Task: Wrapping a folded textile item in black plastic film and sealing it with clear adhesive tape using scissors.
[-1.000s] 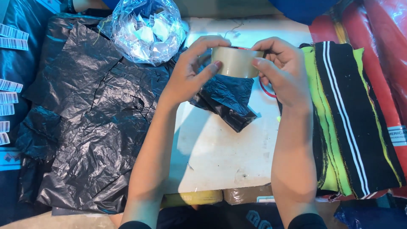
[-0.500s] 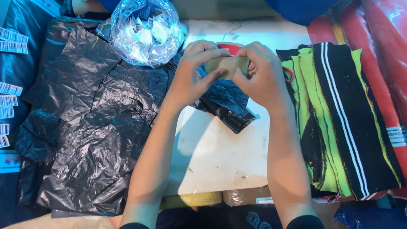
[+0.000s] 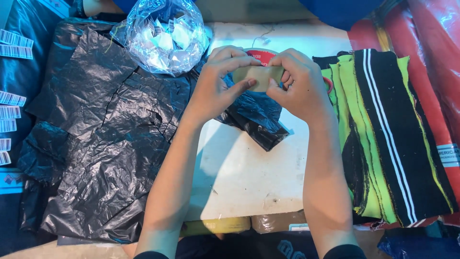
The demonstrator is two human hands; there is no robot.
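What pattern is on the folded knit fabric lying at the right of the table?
Black and neon-green stripes with thin white lines, on the folded knit fabric; only the head view shows it.

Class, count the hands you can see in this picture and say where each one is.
2. The left hand and the right hand meet above the white table, both gripping the tape roll. Others may be out of frame.

Tape roll point(image 3: 258, 76): largely covered by fingers point(image 3: 235, 62) of both hands; core hidden. Red-rimmed object point(image 3: 261, 54) behind fingers: mostly concealed, kind unclear. Striped fabric point(image 3: 383, 139), right of fingers: far end under red material. Barcode labels point(image 3: 14, 43): cut off at left edge.
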